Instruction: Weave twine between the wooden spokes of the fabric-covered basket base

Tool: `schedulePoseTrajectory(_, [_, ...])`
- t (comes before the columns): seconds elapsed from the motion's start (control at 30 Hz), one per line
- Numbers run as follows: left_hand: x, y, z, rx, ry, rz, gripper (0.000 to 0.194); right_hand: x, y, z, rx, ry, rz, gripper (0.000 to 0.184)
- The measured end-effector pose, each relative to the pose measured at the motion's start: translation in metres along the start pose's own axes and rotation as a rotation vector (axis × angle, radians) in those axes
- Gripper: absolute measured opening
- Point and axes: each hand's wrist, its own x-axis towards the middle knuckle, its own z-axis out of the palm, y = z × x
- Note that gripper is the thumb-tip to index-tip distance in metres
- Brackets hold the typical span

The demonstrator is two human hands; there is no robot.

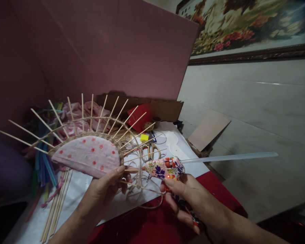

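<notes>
My left hand [110, 184] grips the lower right corner of a half-round craft piece [87, 154], covered in pink dotted fabric with a twine-wrapped rim. Thin wooden sticks fan out from that rim, and a strand of twine [96, 118] arches across them. In my right hand [185, 200] is a glue gun [165, 168] with a floral pattern and a small red light. Its nozzle points left and meets the twine at the lowest sticks; whether it touches cannot be made out. A long clear glue stick [231, 157] juts from its back. Loose twine [142, 195] dangles below.
Scissors [152, 151], a yellow block [144, 137] and a ball of twine [148, 126] lie behind on the white sheet [190, 169]. Spare sticks [57, 203] and coloured strips [44, 166] are at left. A red container [141, 117] and cardboard [167, 110] stand at the back.
</notes>
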Motion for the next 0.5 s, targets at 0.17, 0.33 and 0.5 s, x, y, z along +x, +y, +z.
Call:
schedulePoseTrajectory(0.17, [0.001,-0.001,0.0,-0.014,-0.001,-0.01,0.028,0.0,0.0,0.002,0.029,-0.002,-0.004,0.038])
schedulePoseTrajectory(0.33, [-0.001,-0.001,0.001,-0.038,0.032,-0.013,0.026,-0.002,-0.003,0.003,0.043,0.012,-0.025,0.038])
schedulePoseTrajectory(0.5, [-0.003,0.002,0.002,-0.037,0.017,-0.027,0.028,-0.01,-0.011,-0.009,0.11,-0.002,-0.179,0.038])
